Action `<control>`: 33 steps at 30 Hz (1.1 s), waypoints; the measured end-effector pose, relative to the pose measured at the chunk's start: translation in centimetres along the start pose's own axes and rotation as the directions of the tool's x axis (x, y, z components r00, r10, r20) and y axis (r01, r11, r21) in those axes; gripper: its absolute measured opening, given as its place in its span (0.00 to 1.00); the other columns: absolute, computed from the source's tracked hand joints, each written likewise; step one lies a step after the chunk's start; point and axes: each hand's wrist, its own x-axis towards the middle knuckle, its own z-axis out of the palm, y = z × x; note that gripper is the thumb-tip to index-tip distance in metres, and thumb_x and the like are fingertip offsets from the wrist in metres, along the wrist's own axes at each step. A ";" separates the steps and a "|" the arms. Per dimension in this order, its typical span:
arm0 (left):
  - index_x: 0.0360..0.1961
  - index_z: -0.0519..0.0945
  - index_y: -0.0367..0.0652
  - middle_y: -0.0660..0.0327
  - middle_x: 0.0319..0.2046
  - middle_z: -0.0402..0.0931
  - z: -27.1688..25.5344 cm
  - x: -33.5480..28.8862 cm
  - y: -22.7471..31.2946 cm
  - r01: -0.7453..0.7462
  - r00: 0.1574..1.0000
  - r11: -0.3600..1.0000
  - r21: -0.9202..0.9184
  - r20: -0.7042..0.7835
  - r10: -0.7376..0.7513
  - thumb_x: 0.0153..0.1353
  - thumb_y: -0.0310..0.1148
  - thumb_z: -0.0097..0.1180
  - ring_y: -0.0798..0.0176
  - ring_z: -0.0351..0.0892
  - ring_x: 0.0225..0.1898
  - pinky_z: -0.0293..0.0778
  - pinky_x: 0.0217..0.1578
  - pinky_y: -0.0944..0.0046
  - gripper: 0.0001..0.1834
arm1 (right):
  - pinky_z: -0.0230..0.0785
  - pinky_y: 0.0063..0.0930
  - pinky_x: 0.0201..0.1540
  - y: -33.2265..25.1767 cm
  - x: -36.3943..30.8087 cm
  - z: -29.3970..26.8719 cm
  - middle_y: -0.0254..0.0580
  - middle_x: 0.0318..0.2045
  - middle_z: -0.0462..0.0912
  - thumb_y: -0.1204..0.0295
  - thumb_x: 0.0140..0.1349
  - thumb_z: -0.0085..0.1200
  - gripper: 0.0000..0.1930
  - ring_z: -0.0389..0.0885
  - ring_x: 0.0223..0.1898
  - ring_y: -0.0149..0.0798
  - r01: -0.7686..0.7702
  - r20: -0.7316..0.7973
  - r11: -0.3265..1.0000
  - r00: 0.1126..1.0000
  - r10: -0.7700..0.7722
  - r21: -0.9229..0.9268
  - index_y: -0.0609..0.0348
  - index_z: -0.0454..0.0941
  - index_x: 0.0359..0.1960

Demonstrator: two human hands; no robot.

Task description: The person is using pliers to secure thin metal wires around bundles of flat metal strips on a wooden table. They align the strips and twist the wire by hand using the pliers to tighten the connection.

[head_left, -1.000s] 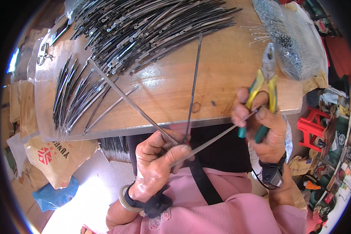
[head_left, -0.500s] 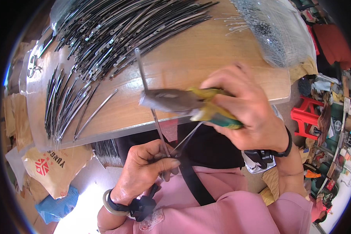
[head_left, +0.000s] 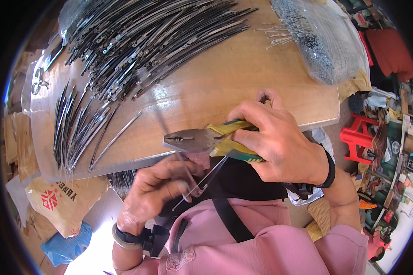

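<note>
My right hand (head_left: 284, 149) is closed round combination pliers (head_left: 192, 139) with yellow and green handles. Their jaws point left over the table's front edge. My left hand (head_left: 158, 190), fingers bent, pinches the lower end of a slim metal strip (head_left: 186, 172). Smeared by motion, the strip rises steeply past the pliers' jaws; whether it touches them I cannot tell. From under my right hand, thin wires (head_left: 211, 173) slant down to the left fingertips, one reaching beyond them. How the wires are held is hidden.
On the wooden table (head_left: 206, 82) lies a big heap of dark strips (head_left: 137, 50), with a smaller bunch (head_left: 75, 128) at left. A clear bag of wire pins (head_left: 321, 41) sits far right, scissors (head_left: 39, 81) far left. A red stool (head_left: 358, 140) stands right, a paper bag (head_left: 64, 201) lower left.
The pliers have dropped slightly and shifted left, now sharp instead of smeared. My left hand has moved left and its fingers have loosened. One wire's end now shows below the left fingertips.
</note>
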 end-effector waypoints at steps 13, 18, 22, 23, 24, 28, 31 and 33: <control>0.34 0.77 0.36 0.60 0.18 0.73 2.5 1.9 -1.9 0.144 0.988 0.910 -0.389 0.007 -0.153 0.62 0.33 0.59 0.69 0.68 0.14 0.59 0.14 0.70 0.09 | 0.56 0.49 0.48 -1.0 0.3 1.0 0.39 0.41 0.75 0.72 0.34 0.58 0.13 0.73 0.38 0.44 0.102 -0.143 0.992 0.983 -0.112 -0.073 0.56 0.79 0.27; 0.36 0.76 0.31 0.60 0.15 0.67 3.3 1.3 -1.0 0.064 0.992 0.832 -0.551 -0.056 -0.114 0.64 0.31 0.55 0.70 0.60 0.12 0.55 0.13 0.71 0.10 | 0.66 0.38 0.46 -1.2 -2.2 -1.7 0.41 0.42 0.76 0.66 0.54 0.62 0.11 0.77 0.41 0.47 -0.176 -0.129 0.984 0.977 0.171 -0.020 0.61 0.81 0.34; 0.36 0.75 0.30 0.60 0.15 0.67 3.9 0.9 -1.0 -0.141 0.972 0.919 -0.369 -0.227 0.058 0.64 0.30 0.55 0.72 0.60 0.12 0.55 0.14 0.72 0.10 | 0.72 0.34 0.41 -2.2 -3.6 -1.0 0.50 0.42 0.77 0.75 0.50 0.64 0.10 0.79 0.38 0.46 -0.323 0.008 0.920 0.944 0.330 0.220 0.68 0.80 0.33; 0.37 0.76 0.30 0.62 0.16 0.69 3.9 0.8 -1.1 -0.183 0.964 0.927 -0.326 -0.244 0.105 0.65 0.27 0.54 0.74 0.61 0.14 0.56 0.16 0.73 0.08 | 0.72 0.35 0.41 -2.1 -3.7 -0.7 0.51 0.43 0.77 0.74 0.50 0.65 0.11 0.79 0.39 0.47 -0.290 0.033 0.931 0.957 0.290 0.222 0.68 0.80 0.33; 0.37 0.77 0.30 0.63 0.16 0.70 3.9 0.6 -1.1 -0.222 0.955 0.934 -0.280 -0.257 0.150 0.66 0.25 0.53 0.76 0.62 0.15 0.57 0.17 0.74 0.07 | 0.72 0.35 0.42 -2.0 -3.9 -0.4 0.51 0.44 0.77 0.73 0.50 0.65 0.11 0.79 0.40 0.48 -0.258 0.055 0.940 0.966 0.253 0.225 0.68 0.80 0.32; 0.37 0.78 0.32 0.66 0.18 0.70 3.9 0.2 -0.9 -0.271 0.940 0.952 -0.146 -0.252 0.229 0.65 0.21 0.53 0.78 0.61 0.16 0.57 0.18 0.76 0.03 | 0.71 0.38 0.45 -2.3 -3.5 -0.1 0.49 0.48 0.75 0.71 0.42 0.68 0.16 0.77 0.42 0.51 -0.251 0.094 0.932 0.968 0.234 0.263 0.64 0.82 0.34; 0.37 0.76 0.31 0.64 0.17 0.70 4.3 0.5 -0.8 -0.309 0.915 0.949 -0.063 -0.294 0.278 0.64 0.22 0.52 0.75 0.61 0.14 0.56 0.16 0.75 0.04 | 0.72 0.36 0.48 -2.1 -3.4 -0.5 0.49 0.48 0.75 0.69 0.43 0.69 0.18 0.77 0.47 0.51 -0.208 0.170 0.956 0.970 0.175 0.207 0.65 0.80 0.36; 0.35 0.75 0.31 0.62 0.15 0.70 4.7 0.6 -0.7 -0.287 0.899 0.957 -0.050 -0.359 0.251 0.62 0.21 0.51 0.73 0.62 0.12 0.56 0.15 0.74 0.03 | 0.74 0.35 0.43 -2.4 -3.5 0.4 0.52 0.42 0.74 0.69 0.46 0.63 0.17 0.77 0.42 0.50 -0.108 0.135 0.987 0.987 0.091 0.122 0.68 0.77 0.35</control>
